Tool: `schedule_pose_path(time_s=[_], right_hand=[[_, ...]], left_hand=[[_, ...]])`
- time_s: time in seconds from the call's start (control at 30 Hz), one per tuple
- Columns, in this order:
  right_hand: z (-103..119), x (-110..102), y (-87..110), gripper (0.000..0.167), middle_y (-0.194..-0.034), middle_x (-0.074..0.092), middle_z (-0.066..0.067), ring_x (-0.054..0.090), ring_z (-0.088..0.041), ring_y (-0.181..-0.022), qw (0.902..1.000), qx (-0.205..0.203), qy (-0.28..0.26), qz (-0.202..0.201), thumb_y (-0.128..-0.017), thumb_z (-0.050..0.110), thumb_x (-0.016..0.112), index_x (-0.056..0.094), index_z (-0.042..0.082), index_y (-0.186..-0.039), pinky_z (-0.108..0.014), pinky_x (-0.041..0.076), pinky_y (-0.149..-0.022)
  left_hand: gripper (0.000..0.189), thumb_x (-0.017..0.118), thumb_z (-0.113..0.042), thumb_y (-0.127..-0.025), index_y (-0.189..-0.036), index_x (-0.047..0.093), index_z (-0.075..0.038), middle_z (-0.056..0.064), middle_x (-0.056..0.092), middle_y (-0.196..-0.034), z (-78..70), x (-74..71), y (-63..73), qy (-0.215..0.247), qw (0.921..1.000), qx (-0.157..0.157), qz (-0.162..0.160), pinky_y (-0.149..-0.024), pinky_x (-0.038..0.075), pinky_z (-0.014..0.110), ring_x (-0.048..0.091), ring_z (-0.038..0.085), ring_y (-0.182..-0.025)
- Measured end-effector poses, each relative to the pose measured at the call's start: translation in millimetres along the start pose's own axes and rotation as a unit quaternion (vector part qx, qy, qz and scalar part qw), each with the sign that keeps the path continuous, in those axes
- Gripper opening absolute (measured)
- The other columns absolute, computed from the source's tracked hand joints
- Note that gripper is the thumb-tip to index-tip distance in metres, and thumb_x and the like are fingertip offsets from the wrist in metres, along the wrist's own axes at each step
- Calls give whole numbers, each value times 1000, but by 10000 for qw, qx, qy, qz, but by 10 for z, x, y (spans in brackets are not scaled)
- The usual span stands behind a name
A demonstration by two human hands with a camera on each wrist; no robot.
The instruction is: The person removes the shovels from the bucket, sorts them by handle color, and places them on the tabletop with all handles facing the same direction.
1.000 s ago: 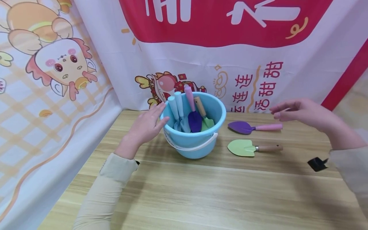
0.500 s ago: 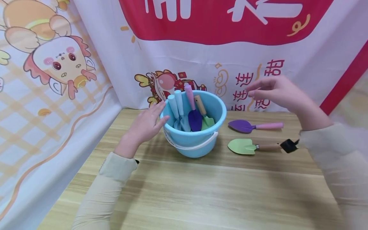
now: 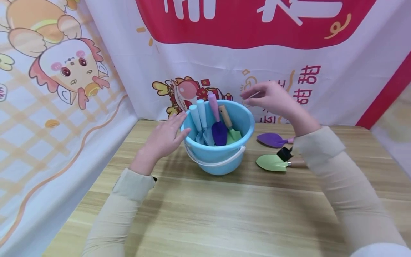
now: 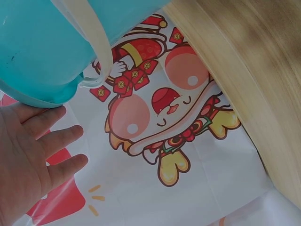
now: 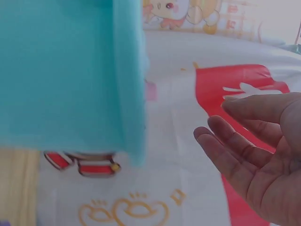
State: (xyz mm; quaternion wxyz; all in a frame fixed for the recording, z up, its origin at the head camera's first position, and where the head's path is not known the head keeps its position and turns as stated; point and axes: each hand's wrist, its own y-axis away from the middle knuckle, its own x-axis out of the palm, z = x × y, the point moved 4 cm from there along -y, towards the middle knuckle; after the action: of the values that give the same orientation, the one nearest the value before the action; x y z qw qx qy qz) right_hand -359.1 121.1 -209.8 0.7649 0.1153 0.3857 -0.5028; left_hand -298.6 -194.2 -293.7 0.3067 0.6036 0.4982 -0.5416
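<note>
A light blue bucket (image 3: 218, 159) with a white handle stands on the table. Inside it lean two blue-handled tools (image 3: 202, 114), a purple trowel with a pink handle (image 3: 219, 132) and a green trowel with a wooden handle (image 3: 229, 123). My left hand (image 3: 162, 139) rests its fingers against the bucket's left rim, fingers straight, also seen in the left wrist view. Above the bucket's right rim hovers my right hand (image 3: 273, 98), fingers loosely bent and holding nothing. The right wrist view shows this hand (image 5: 258, 150) apart from the bucket wall.
Right of the bucket lie a purple trowel (image 3: 271, 140) and a green trowel (image 3: 273, 162), their handles partly hidden by the right arm. A printed cloth (image 3: 257, 60) hangs behind the wooden table (image 3: 205, 214), with another cloth (image 3: 64, 142) on the left.
My right hand has moved left, from over the pink trowel handle to the bucket's right rim. My left hand stays at the rim, and the bucket and tools have not moved.
</note>
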Motion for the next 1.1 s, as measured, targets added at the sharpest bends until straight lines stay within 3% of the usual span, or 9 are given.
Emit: schedule_pose_path(time_s=[0.2, 0.43, 0.83, 1.1], right_hand=[[-50, 291, -234, 31, -124, 68, -18, 66, -34, -114, 9997, -178, -181, 59, -99, 10, 68, 70, 3, -129, -51, 52, -101], [-139, 539, -437, 32, -133, 65, -16, 62, -35, -122, 9997, 54, -23, 226, -100, 10, 66, 68, 5, -132, -54, 49, -104], [-96, 763, -586, 36, -134, 63, -18, 60, -37, -123, 9933, 168, 1000, 559, -101, 8, 64, 65, 5, -137, -53, 49, -103], [-68, 851, -621, 38, -131, 65, -18, 61, -34, -120, 9859, -6, 1554, 620, -100, 6, 64, 65, 4, -137, -52, 50, -104]], left_hand=[[70, 40, -51, -108, -164, 24, -12, 7, 23, -169, -5, 14, -15, 35, 10000, -17, 27, -122, 19, 57, 13, 34, -156], [71, 40, -51, -108, -164, 23, -12, 8, 21, -169, -1, 2, -9, 40, 10000, -34, 58, -122, 17, 59, 12, 34, -156], [69, 40, -50, -108, -164, 24, -11, 7, 22, -169, -2, -23, -9, 48, 10000, 28, 9, -122, 18, 58, 14, 34, -155], [69, 40, -49, -108, -164, 25, -11, 8, 23, -169, 22, -22, 16, 73, 10000, 25, -21, -122, 19, 57, 15, 34, -155]])
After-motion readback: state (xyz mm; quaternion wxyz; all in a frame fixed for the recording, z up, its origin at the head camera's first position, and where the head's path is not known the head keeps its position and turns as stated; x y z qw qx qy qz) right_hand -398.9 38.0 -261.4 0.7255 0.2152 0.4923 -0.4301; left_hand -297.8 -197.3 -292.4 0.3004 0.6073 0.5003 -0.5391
